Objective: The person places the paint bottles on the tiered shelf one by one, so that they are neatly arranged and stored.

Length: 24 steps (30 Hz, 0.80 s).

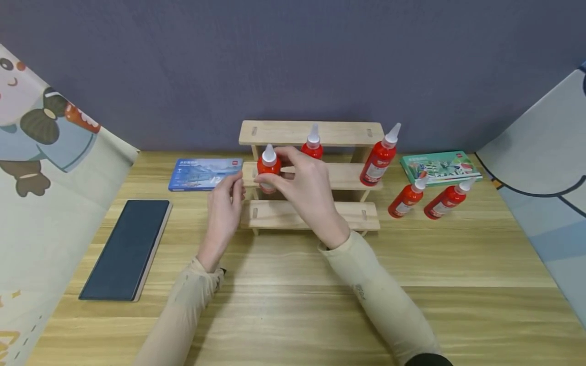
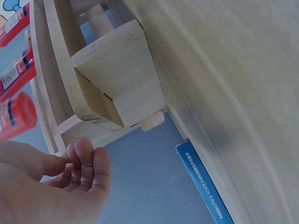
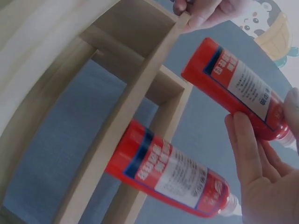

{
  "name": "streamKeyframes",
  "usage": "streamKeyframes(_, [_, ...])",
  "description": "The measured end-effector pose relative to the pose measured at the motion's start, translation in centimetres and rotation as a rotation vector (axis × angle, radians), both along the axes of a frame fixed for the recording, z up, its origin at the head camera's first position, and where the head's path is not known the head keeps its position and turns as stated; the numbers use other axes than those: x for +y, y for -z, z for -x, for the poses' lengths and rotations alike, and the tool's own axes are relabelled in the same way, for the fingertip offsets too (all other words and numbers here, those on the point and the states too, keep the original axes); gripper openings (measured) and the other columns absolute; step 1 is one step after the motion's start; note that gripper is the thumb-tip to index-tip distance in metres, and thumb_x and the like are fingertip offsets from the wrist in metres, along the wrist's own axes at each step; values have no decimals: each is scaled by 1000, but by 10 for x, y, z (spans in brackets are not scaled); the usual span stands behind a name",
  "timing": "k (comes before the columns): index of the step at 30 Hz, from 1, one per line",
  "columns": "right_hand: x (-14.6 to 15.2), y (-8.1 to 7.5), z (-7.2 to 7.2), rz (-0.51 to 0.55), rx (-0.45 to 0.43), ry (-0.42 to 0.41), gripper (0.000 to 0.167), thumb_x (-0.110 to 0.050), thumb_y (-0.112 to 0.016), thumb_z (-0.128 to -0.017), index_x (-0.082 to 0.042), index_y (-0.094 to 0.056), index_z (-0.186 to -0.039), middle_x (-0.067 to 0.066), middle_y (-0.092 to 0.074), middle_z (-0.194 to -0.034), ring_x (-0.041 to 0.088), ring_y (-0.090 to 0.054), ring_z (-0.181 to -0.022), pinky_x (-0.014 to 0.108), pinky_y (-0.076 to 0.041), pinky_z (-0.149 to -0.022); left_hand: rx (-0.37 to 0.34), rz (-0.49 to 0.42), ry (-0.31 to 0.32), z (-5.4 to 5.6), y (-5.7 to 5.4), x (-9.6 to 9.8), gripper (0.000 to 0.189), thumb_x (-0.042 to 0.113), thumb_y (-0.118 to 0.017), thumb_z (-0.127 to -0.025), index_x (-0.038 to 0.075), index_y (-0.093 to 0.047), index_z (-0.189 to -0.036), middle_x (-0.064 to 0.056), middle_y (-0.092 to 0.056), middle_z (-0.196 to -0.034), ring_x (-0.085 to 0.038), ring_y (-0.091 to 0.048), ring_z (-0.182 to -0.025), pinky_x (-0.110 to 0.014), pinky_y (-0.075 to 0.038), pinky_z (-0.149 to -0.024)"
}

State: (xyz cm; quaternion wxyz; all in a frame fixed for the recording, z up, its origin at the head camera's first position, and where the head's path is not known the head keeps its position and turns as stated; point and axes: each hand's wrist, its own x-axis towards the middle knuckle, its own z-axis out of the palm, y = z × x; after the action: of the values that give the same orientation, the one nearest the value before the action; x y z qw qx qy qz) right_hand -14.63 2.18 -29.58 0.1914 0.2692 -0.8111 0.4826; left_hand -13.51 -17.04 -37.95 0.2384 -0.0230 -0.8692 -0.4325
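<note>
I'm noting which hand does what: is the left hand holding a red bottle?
No, the left hand is at the left end of the wooden rack, while the right hand holds the red bottle.

The red bottle [image 1: 264,165] has a pointed white cap and a white label with blue bands; pinched by the right hand [image 1: 305,185], it hangs cap up above the left end of the middle shelf – its base off the wood. The wooden rack [image 1: 347,175] has three stepped shelves in pale wood; the left hand [image 1: 224,203] holds the middle one's left end. A matching middle bottle [image 1: 312,149] and end bottle [image 1: 377,163] stand on that shelf – two more, a near bottle [image 1: 405,202] and outer bottle [image 1: 442,203], stand upright right of the rack
</note>
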Motion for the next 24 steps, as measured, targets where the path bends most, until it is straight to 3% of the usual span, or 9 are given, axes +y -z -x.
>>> streamKeyframes(9, [-16,9,10,-7,42,17,51,-22,-93,-83,3,-73,-123,16,-79,-113,24,-77,-105,28,-65,-80,3,-1,8,1,2,-2,26,-3,-56,-109,-13,-67,-130,-25,-72,-97,-35,-71,-81,-44,-64,-72])
streamKeyframes(18, [-29,14,18,0,78,54,53,-25,-94,-82,3,-73,-124,15,-79,-114,24,-77,-102,25,-63,-81,32,21,7,1,2,-2,25,-3,-56,-109,-12,-68,-129,-23,-71,-94,-33,-69,-77,-31,-59,-68])
streamKeyframes(24, [-35,15,23,-32,84,89,53,-29,-94,-83,2,-74,-122,14,-79,-113,23,-77,-101,28,-63,-83,35,33,8,2,2,-3,24,-2,-55,-109,-13,-68,-126,-22,-71,-91,-32,-68,-76,-33,-58,-67])
